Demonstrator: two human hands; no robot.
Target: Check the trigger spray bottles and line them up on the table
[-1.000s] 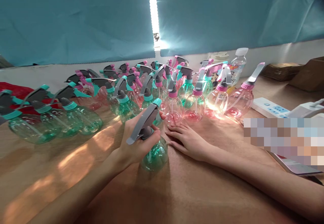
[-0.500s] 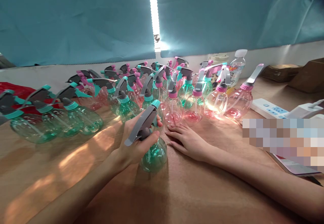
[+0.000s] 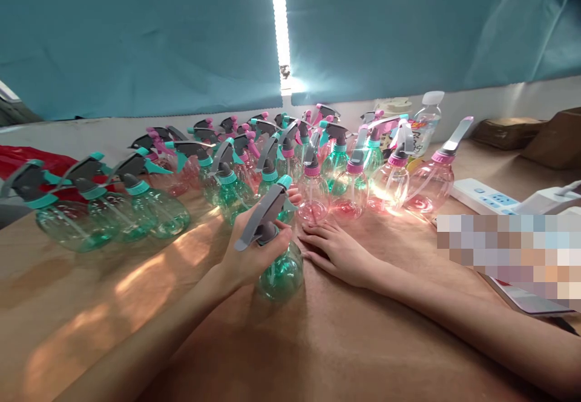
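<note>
My left hand (image 3: pixel 258 247) is wrapped round the neck of a green spray bottle (image 3: pixel 282 275) with a grey and turquoise spray head. That bottle stands upright in front of the others, at the middle of the brown table (image 3: pixel 354 353). Palm down on the tabletop, my right hand (image 3: pixel 342 253) lies with its fingers spread and holds nothing. Its fingertips are close to the base of a pink spray bottle (image 3: pixel 313 199). Three green spray bottles (image 3: pixel 166 213) stand at the left.
Many pink and green spray bottles fill the back. A clear bottle (image 3: pixel 426 123) stands behind them. At the right are a white power strip (image 3: pixel 483 196), brown boxes (image 3: pixel 556 138) and a blurred-out patch. Red material (image 3: pixel 40 163) lies at far left.
The view has shifted slightly, so the left-side bottles appear farther right. My left hand, still round the green bottle, appears a little to the right. My right hand has stayed flat.
</note>
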